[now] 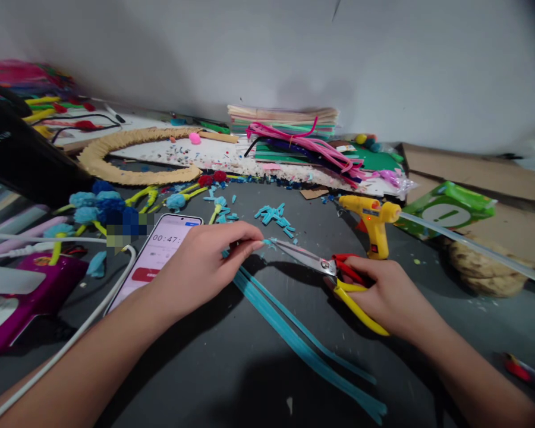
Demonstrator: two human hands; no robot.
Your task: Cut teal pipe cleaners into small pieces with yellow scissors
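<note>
Between its thumb and forefinger, my left hand [218, 252] pinches a small blue pipe cleaner piece [268, 242]. My right hand [395, 297] grips scissors [310, 258] by their red and yellow handles. The blade tips reach to that piece, close to my left fingertips; whether they touch it I cannot tell. Long blue pipe cleaners [289, 327] run from beneath my left hand toward the front right of the dark table. Behind the fingertips lies a loose pile of short blue cut pieces [271, 215].
A phone [164, 249] showing a timer lies under my left forearm. Blue pompom flowers [98, 205] stand at left. Beyond the scissors rests a yellow glue gun [370, 220] with a long glue stick. At the back are pink pipe cleaners [294, 142] and a tan ring [98, 157].
</note>
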